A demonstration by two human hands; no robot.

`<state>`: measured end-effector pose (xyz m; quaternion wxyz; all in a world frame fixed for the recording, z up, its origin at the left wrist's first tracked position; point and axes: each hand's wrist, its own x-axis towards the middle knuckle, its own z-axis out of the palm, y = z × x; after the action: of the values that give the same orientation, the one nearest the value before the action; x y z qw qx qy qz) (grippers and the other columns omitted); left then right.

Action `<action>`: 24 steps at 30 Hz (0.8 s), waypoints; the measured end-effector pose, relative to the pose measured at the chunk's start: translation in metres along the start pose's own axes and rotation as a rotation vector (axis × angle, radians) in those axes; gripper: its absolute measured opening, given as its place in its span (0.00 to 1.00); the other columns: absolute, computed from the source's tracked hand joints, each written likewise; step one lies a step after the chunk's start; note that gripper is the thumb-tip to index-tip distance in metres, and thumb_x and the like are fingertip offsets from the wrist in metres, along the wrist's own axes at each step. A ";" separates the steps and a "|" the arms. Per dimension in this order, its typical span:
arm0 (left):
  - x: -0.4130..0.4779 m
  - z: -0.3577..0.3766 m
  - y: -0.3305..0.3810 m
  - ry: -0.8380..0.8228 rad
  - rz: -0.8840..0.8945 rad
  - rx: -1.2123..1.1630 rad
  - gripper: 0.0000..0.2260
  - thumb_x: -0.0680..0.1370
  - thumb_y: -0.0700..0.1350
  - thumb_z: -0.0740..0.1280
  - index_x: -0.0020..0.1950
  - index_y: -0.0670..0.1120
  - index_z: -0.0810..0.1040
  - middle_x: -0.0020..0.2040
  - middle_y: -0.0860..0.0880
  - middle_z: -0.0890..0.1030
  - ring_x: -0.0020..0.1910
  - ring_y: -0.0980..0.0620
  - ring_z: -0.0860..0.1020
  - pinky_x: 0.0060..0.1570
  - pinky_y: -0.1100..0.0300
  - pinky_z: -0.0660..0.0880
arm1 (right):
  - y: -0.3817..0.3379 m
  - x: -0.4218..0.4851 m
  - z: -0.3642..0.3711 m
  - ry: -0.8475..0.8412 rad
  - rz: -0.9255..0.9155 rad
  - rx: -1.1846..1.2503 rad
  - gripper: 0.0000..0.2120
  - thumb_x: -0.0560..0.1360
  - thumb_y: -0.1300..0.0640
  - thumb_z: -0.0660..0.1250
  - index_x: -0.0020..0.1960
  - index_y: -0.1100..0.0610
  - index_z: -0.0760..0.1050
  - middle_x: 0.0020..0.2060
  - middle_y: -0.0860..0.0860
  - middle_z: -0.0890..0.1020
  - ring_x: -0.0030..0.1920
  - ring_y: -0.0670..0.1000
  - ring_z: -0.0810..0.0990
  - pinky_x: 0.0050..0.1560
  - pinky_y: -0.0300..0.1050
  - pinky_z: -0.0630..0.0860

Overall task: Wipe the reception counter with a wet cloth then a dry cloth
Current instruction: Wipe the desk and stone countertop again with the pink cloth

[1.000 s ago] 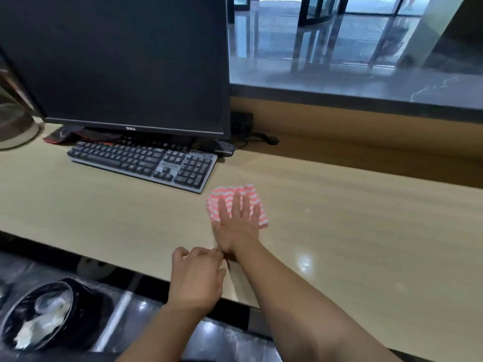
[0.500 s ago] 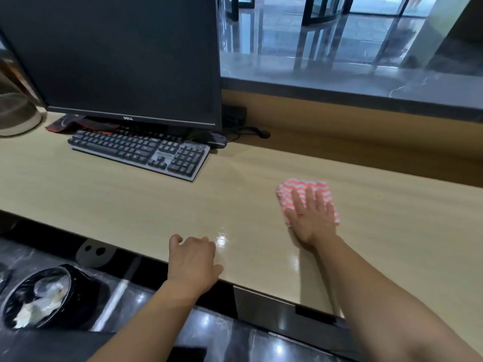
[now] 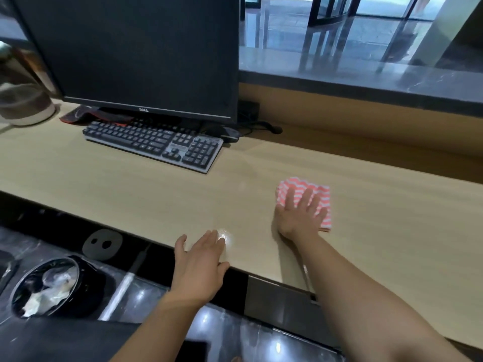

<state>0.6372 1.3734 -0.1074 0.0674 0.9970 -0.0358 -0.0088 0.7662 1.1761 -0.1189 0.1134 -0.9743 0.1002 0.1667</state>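
Observation:
A folded pink-and-white zigzag cloth (image 3: 288,188) lies on the light wooden reception counter (image 3: 130,197), right of centre. My right hand (image 3: 300,218) presses flat on the cloth with its fingers spread, covering the near half. My left hand (image 3: 198,265) rests at the counter's front edge, fingers stretched out, holding nothing. A glossy patch shines on the wood just beyond its fingertips.
A dark monitor (image 3: 136,53) and a black keyboard (image 3: 154,143) stand at the back left, with cables (image 3: 261,126) to their right. A raised stone ledge (image 3: 366,82) runs along the far side. A black bin (image 3: 49,288) with rubbish sits on the floor at lower left.
My right hand has slid the cloth to the right, away from the keyboard, then nearly stopped. My left hand has uncurled and now lies flat at the counter's edge.

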 end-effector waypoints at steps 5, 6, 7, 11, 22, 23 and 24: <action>-0.018 0.009 -0.022 0.054 -0.038 0.036 0.18 0.60 0.45 0.79 0.49 0.51 0.82 0.53 0.52 0.83 0.58 0.48 0.80 0.54 0.45 0.67 | -0.090 -0.048 0.041 -0.079 -0.330 -0.077 0.29 0.82 0.43 0.41 0.78 0.46 0.32 0.74 0.55 0.28 0.74 0.60 0.27 0.71 0.62 0.27; -0.019 0.008 -0.024 0.054 -0.047 0.023 0.15 0.63 0.44 0.77 0.49 0.51 0.82 0.54 0.52 0.83 0.59 0.48 0.79 0.54 0.46 0.65 | -0.100 -0.058 0.047 -0.107 -0.395 -0.099 0.29 0.82 0.43 0.42 0.78 0.45 0.32 0.74 0.54 0.28 0.74 0.59 0.26 0.69 0.61 0.26; -0.021 0.007 -0.025 0.059 -0.058 0.019 0.12 0.65 0.43 0.74 0.47 0.52 0.82 0.56 0.53 0.82 0.60 0.48 0.78 0.55 0.48 0.63 | -0.108 -0.066 0.052 -0.134 -0.447 -0.121 0.28 0.83 0.42 0.42 0.78 0.45 0.32 0.74 0.54 0.28 0.74 0.58 0.26 0.69 0.61 0.25; -0.024 0.002 -0.021 0.007 -0.089 0.046 0.11 0.73 0.43 0.67 0.52 0.53 0.82 0.63 0.56 0.78 0.65 0.50 0.73 0.57 0.52 0.56 | -0.100 -0.077 0.053 -0.163 -0.536 -0.167 0.28 0.83 0.42 0.44 0.78 0.42 0.34 0.75 0.51 0.29 0.74 0.54 0.26 0.71 0.58 0.26; -0.021 -0.006 0.035 -0.099 -0.113 0.150 0.08 0.76 0.45 0.60 0.54 0.52 0.72 0.54 0.55 0.72 0.63 0.55 0.71 0.65 0.50 0.54 | 0.064 -0.067 0.014 0.010 -0.203 -0.062 0.28 0.82 0.40 0.42 0.78 0.43 0.35 0.77 0.50 0.33 0.77 0.56 0.32 0.74 0.56 0.33; -0.021 -0.007 0.035 -0.115 -0.119 0.148 0.08 0.76 0.45 0.60 0.54 0.52 0.72 0.54 0.55 0.72 0.62 0.55 0.71 0.65 0.50 0.54 | 0.080 -0.065 0.010 0.018 -0.160 -0.057 0.28 0.82 0.41 0.41 0.78 0.43 0.35 0.77 0.51 0.33 0.77 0.56 0.33 0.74 0.56 0.34; -0.022 -0.008 0.035 -0.129 -0.121 0.143 0.09 0.76 0.45 0.60 0.55 0.52 0.72 0.54 0.55 0.72 0.62 0.55 0.72 0.64 0.50 0.55 | 0.095 -0.065 0.007 0.023 -0.113 -0.049 0.28 0.82 0.41 0.41 0.78 0.43 0.35 0.77 0.51 0.33 0.77 0.56 0.33 0.75 0.56 0.34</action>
<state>0.6132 1.3416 -0.0943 -0.0072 0.9970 0.0198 -0.0745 0.6817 1.0975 -0.1206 0.0975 -0.9828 0.0423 0.1511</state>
